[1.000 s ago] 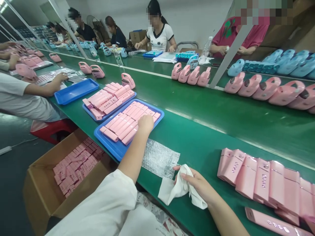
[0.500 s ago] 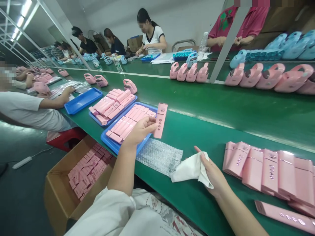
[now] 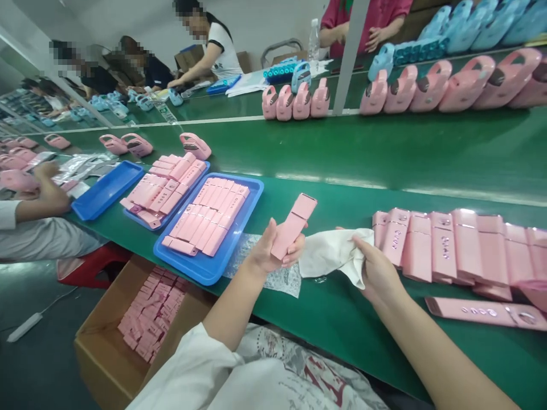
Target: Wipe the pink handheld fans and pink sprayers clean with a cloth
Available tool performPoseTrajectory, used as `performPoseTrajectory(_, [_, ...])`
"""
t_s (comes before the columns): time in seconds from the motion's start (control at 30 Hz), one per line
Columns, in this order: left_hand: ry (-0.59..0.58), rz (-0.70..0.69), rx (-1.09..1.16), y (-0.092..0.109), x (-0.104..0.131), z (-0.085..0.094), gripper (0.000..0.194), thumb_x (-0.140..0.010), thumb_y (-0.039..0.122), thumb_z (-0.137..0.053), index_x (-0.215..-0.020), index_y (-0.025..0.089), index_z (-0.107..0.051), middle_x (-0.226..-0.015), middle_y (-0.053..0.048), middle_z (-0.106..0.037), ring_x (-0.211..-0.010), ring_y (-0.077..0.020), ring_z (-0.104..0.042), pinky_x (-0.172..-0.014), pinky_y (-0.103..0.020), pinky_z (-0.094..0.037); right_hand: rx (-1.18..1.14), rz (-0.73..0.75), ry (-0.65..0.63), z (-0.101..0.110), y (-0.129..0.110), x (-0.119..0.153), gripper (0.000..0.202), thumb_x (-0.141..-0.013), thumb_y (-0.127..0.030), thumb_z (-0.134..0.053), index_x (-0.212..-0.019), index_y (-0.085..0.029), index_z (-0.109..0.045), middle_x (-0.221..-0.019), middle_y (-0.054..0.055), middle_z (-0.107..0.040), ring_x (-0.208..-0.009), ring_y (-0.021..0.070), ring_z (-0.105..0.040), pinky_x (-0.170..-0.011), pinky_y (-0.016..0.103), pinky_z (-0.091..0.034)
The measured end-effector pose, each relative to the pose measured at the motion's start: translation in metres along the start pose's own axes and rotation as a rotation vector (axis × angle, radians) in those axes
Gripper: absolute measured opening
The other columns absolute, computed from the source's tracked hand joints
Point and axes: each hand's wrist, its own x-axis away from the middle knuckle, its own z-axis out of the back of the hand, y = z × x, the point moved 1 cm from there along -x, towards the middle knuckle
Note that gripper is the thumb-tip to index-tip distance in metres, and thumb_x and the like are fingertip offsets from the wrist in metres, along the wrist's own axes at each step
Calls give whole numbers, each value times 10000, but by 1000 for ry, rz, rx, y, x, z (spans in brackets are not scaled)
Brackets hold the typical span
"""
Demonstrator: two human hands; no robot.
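Held in my left hand (image 3: 273, 250) is a flat pink plastic case (image 3: 294, 225), tilted, its plain face with a shiny band turned up. My right hand (image 3: 378, 265) grips a white cloth (image 3: 337, 253) by one end, just right of the case. Beneath both lies a bubble-wrap sheet (image 3: 284, 282) on the green table. Left of my left hand, a blue tray (image 3: 254, 191) holds rows of similar pink cases. To the right of my right hand, more pink cases (image 3: 444, 245) lie in an overlapping row, and a single one (image 3: 482, 312) rests in front of them.
A second loaded blue tray (image 3: 156, 225) and a third blue tray (image 3: 106, 191) stand farther left. Below the table edge is a cardboard box (image 3: 96, 341) of pink pieces. Pink handled housings (image 3: 427, 85) line a ledge ahead. Co-workers sit across and at left.
My left hand has brought the pink case right, away from the tray, and turned it from its button face to its plain face. The cloth is now close beside it. The view has shifted right.
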Motion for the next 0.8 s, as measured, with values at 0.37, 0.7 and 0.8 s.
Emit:
performPoseTrajectory(0.37, [13,324,66,-25,-12,2,585,-793,632,-565,-1093,131,-584,-546,53,-462,-340,-52,-372,-314,-189,-224,86,277,-57,4,-2,6,408,-872,-508,-533,-1170,-246,-628,-1151,63,-681,-1180,248,-594,-961,371,-521])
performPoseTrajectory(0.7, [27,414,142,-40,-18,0,496,-858,599,-497,-944,129,-631,-541,12,-526,-383,-89,-484,-343,-184,-331,107,313,-98,5,-6,9,522,-842,-578,-565,-1161,-173,-647,-1034,90,-696,-1063,257,-646,-862,354,-558])
performPoseTrajectory(0.8, [43,454,123,-40,-20,-1,569,-913,603,-367,-1048,119,-634,-493,26,-479,-341,-89,-441,-336,-193,-317,268,371,-140,6,-4,13,501,-879,-572,-522,-1161,-181,-658,-1010,81,-709,-884,217,-689,-733,327,-580])
